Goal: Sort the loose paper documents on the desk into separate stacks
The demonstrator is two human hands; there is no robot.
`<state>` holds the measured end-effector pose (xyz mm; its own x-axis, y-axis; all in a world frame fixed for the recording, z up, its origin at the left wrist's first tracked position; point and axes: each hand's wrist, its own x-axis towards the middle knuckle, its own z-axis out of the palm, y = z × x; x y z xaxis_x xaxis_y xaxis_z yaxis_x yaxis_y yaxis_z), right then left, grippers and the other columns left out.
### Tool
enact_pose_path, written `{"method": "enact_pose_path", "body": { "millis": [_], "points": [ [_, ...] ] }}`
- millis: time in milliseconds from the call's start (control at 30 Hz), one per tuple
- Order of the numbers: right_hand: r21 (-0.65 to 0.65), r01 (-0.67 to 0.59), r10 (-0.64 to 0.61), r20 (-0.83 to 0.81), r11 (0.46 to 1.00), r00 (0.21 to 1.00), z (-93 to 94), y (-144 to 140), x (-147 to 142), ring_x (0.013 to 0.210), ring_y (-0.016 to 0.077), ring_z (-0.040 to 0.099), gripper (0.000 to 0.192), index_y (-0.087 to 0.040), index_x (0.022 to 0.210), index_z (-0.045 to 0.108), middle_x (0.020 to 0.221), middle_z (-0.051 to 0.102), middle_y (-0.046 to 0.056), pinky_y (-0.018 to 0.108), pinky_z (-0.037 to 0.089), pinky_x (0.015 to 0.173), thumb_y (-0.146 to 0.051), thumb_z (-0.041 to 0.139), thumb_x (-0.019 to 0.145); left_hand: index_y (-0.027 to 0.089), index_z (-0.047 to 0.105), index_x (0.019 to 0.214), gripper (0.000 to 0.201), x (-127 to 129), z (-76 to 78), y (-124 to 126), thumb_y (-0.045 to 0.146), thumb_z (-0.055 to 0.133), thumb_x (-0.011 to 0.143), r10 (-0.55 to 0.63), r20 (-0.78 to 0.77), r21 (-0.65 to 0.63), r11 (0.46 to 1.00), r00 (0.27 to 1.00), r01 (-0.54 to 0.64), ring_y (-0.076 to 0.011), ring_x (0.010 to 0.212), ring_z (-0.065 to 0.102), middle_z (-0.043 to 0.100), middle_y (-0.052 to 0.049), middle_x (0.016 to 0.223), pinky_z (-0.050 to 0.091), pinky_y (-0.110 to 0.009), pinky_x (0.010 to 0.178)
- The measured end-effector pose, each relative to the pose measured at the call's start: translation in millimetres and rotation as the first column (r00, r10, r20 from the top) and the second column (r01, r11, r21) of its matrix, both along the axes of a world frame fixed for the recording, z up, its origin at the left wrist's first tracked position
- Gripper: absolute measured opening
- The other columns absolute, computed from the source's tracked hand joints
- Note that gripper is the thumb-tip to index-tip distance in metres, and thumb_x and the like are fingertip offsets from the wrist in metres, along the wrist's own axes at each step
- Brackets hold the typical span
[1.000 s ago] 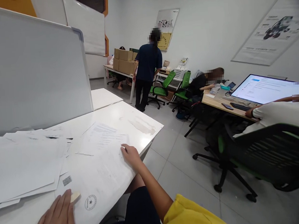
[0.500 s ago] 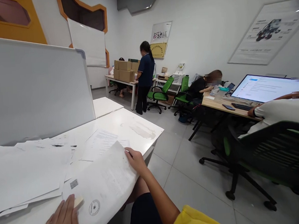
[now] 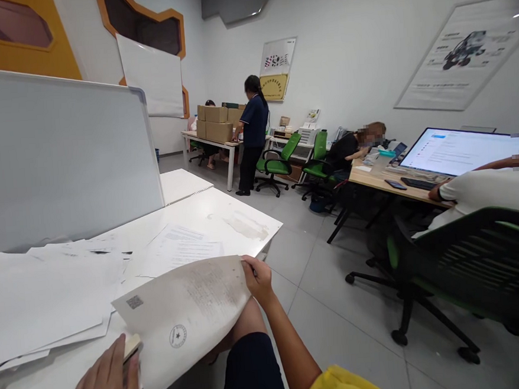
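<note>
Right hand [image 3: 257, 277]: pinched on far edge of white stamped paper sheet [image 3: 186, 318], lifted clear of white rectangular desk [image 3: 225, 217]. Left hand [image 3: 106, 386]: fingers closed on near corner of sheet, at front desk edge. Loose white papers [image 3: 44, 298]: spread on desk, left of sheet.

One head view, worn at the table's [image 3: 225, 211] near edge, looks forward and down across its right corner, close above both hands, room beyond.

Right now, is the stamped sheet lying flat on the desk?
No. The right hand has lifted the stamped sheet by its far edge so it curls up off the desk, while the left hand rests at its near corner.
</note>
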<state>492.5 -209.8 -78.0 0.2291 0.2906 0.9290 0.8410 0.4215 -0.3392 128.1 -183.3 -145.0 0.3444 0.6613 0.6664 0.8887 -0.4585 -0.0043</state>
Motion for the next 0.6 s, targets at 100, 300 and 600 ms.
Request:
{"method": "enact_pose_path", "body": {
  "millis": [100,300,600],
  "points": [
    [0.016,0.03,-0.03,-0.001,0.999,1.0,2.7,-1.4,1.8,0.061,0.0164,0.071,0.022,-0.022,0.097,0.072,0.076,0.076,0.003,0.027,0.057,0.056,-0.02,0.05,0.099,0.019,0.031,0.155,0.059,1.3,2.6,-0.3,0.038,0.035,0.1,0.01,-0.016,0.029,1.0,1.0,-0.009,-0.0304,0.103,0.061,0.067,-0.014,0.121,0.044,-0.043,0.088],
    [0.006,0.153,-0.152,-0.056,0.988,0.987,-4.3,-2.3,11.9,0.058,0.0166,0.068,0.027,-0.02,0.09,0.072,0.072,0.074,0.005,0.027,0.055,0.054,-0.028,0.049,0.099,0.02,0.024,0.158,0.062,5.3,7.3,-1.3,0.036,0.038,0.1,0.0,-0.012,0.07,0.998,1.0,0.001,-0.0313,0.102,0.062,0.067,-0.014,0.12,0.044,-0.043,0.087],
    [0.054,0.273,-0.237,-0.356,0.96,0.904,-19.3,1.4,14.3,0.05,0.013,0.054,0.034,-0.017,0.085,0.069,0.061,0.064,0.001,0.025,0.043,0.051,-0.045,0.054,0.096,0.02,0.028,0.157,0.061,6.9,10.7,-3.1,0.036,0.041,0.099,0.011,-0.009,0.074,0.997,1.0,-0.011,-0.0304,0.099,0.063,0.069,-0.013,0.117,0.045,-0.043,0.086]
  ]
}}
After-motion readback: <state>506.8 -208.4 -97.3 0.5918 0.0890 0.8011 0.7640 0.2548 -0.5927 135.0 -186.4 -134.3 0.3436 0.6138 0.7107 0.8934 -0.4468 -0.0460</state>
